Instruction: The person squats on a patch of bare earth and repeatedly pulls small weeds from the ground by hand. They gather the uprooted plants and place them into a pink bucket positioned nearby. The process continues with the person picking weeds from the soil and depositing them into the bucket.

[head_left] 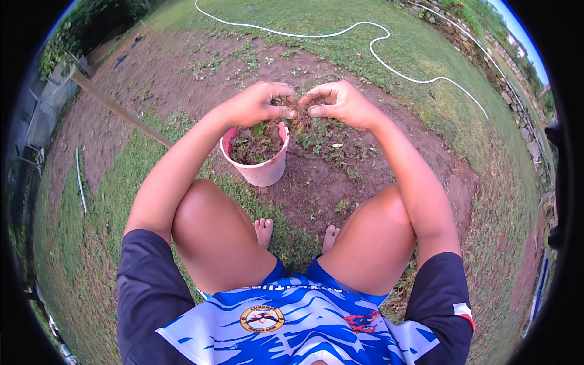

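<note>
My left hand (263, 104) and my right hand (345, 104) are raised close together in front of me, both soiled at the fingers. Between their curled fingertips is a small brownish clump of weeds and roots (300, 114), pinched from both sides. Just below my left hand stands a pale pink bucket (267, 174), upright and partly filled with pulled weeds and soil (252, 149). Below my right hand lies bare brown soil (313, 188) with scattered green weeds (313, 143).
My knees and bare feet (263, 232) frame the spot where I squat. A wooden pole (118, 109) slants in at the left. A white hose (380, 39) winds over the grass beyond the soil, and a stone wall (517, 112) edges the right side.
</note>
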`<state>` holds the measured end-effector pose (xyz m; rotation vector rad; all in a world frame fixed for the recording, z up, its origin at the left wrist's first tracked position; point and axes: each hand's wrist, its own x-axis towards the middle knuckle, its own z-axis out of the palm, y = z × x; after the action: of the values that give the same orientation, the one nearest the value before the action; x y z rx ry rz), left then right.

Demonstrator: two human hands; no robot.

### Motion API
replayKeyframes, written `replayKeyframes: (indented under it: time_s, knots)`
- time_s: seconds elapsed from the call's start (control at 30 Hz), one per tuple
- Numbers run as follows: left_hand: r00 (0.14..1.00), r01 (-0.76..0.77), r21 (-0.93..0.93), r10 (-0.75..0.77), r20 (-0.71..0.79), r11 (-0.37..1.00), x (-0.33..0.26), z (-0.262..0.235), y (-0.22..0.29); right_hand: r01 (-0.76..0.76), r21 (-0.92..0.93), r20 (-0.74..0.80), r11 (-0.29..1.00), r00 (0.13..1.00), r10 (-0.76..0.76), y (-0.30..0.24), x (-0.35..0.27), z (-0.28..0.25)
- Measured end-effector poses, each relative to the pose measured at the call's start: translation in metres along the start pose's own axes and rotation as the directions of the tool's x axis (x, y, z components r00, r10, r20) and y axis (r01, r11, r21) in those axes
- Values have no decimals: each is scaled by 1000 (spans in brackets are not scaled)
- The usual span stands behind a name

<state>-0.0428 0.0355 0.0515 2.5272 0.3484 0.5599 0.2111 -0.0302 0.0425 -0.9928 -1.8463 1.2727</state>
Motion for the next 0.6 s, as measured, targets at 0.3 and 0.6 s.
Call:
replayKeyframes:
  time_s: [0.3, 0.6]
  knots:
    - [897, 441, 89, -436, -69, 893, -31, -27, -42, -18, -99, -267, 995, 964, -9, 41, 51, 20]
    - [877, 468, -45, -470, -98, 882, -20, 2, -30, -5, -111, -81, 994, 997, -4, 48, 53, 32]
